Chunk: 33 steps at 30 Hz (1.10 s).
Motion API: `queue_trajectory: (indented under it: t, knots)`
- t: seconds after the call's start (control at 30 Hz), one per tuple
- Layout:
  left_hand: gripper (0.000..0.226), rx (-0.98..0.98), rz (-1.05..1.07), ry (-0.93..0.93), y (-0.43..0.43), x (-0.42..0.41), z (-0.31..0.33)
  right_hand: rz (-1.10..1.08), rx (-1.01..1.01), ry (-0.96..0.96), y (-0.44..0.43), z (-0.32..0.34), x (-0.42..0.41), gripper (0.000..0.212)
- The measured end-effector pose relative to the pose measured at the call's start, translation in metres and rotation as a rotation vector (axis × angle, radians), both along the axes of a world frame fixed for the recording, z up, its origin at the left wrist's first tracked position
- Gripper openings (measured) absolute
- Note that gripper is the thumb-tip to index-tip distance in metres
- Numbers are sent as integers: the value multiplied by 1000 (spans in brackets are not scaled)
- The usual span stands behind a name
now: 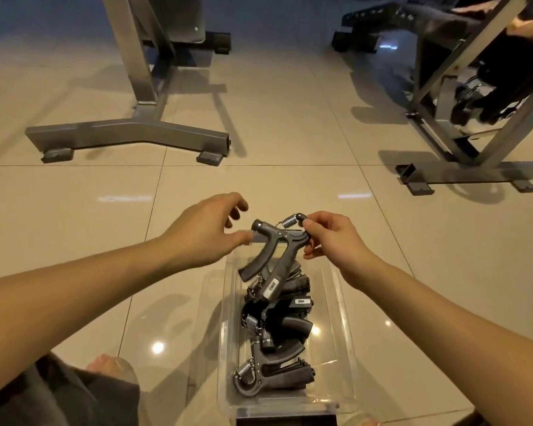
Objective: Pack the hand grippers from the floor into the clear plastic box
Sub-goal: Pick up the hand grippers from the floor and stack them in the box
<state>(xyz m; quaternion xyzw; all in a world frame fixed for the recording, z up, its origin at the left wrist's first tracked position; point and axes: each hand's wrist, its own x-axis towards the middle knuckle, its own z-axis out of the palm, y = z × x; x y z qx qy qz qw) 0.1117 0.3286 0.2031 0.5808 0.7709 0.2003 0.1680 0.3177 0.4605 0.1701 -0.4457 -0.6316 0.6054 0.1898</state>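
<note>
A clear plastic box (340,305) lies lengthwise on the tiled floor in front of me, with several grey hand grippers (274,327) piled inside. My right hand (330,238) pinches the spring end of one more grey hand gripper (274,256), held tilted over the box's far end with its handles pointing down into the box. My left hand (210,229) hovers just left of that gripper at the box's far left corner, fingers apart, thumb near the box rim; it grips nothing.
A grey metal equipment base (126,133) stands on the floor ahead to the left. Another frame with a flat foot bar (471,175) stands at the right. My knee in dark shorts (74,395) is at bottom left. Beige tiles surround the box.
</note>
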Motion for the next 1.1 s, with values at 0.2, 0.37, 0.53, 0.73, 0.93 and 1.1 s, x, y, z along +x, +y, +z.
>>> queue_trajectory:
  t: [0.2, 0.37, 0.53, 0.73, 0.93, 1.1]
  knots:
    - [39, -109, -198, -160, -4, -1, -8, 76, 21, 31, -6, 1, -8, 22]
    - [17, 11, -199, -72, -6, 1, 1, 102, -23, 26, -9, 2, -12, 21]
    - [19, 91, -67, 94, -4, -4, 11, 153, 79, -68, -21, 19, -19, 42]
    - [28, 78, -55, 303, -4, 3, 16, 259, 70, -169, -44, 26, -26, 48]
    - [20, 169, -202, 152, -6, -4, 13, 299, -140, -74, -27, 31, -17, 27]
    - [15, 167, -211, 61, -2, -7, 13, 435, -29, -79, -21, 40, -16, 22]
